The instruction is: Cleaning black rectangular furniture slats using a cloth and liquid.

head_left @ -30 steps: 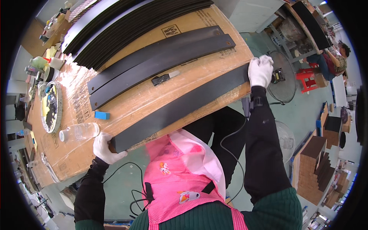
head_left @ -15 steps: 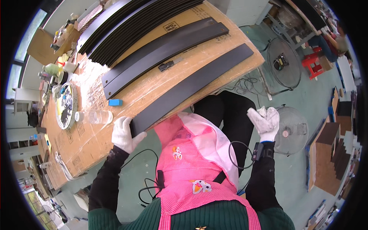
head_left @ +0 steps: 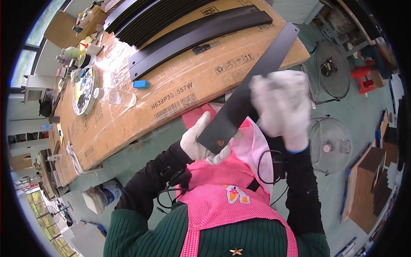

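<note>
My left hand (head_left: 198,139), in a white glove, grips the near end of a long dark grey strip (head_left: 239,105). Its thumb lies along one edge and its fingers reach underneath. The strip is lifted and slants up to the right, its far part over the cardboard-covered table (head_left: 171,100); a round hole shows near each end. My right hand (head_left: 282,107), also gloved in white, is smeared by motion at the strip's right edge. A bunched white cloth seems to be in it, hard to tell from the glove.
Two similar strips (head_left: 197,36) lie on the table, with a stack of more strips (head_left: 167,17) behind. A blue block (head_left: 141,84), a clear bottle (head_left: 121,97), a dark-handled cutter (head_left: 201,49) and a paint-smeared round tray (head_left: 85,90) sit there too. Fans (head_left: 330,145) stand at right.
The strip has been lifted off the table and drawn toward me, turning steeper, in my left hand. My right hand has moved up and left onto the strip.
</note>
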Motion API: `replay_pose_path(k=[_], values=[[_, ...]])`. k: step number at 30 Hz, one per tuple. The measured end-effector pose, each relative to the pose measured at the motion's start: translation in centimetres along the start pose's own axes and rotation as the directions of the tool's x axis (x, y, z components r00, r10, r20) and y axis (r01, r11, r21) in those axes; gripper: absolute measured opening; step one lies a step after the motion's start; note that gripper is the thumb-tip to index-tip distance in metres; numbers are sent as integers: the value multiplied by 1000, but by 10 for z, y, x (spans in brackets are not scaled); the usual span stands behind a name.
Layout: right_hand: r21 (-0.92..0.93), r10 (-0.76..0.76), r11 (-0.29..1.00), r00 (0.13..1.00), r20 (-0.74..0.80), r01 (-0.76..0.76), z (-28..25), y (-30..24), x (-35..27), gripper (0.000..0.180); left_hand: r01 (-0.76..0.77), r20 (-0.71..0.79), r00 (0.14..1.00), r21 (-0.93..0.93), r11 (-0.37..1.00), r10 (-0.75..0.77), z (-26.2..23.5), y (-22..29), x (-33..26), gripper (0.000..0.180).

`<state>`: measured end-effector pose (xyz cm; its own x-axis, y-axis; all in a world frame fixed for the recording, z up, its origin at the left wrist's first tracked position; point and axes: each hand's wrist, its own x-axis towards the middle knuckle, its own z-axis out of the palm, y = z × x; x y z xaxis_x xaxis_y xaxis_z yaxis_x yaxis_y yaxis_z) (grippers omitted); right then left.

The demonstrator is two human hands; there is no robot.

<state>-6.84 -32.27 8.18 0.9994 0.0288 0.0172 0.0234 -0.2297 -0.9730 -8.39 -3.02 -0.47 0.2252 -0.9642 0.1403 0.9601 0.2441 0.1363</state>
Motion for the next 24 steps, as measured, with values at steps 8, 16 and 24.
replay_pose_path(k=[8,16,24], values=[[-186,-435,820,800,414,542,79,-27,12,24,-248,-666,716,42,968,212,89,-20,-8,65],[192,-438,877,897,-58,440,-142,173,289,18,-113,-774,622,66,991,122,102,10,-32,53],[-621,124,606,830,-543,-497,-168,146,325,37,150,-829,550,220,964,104,104,30,-28,95]])
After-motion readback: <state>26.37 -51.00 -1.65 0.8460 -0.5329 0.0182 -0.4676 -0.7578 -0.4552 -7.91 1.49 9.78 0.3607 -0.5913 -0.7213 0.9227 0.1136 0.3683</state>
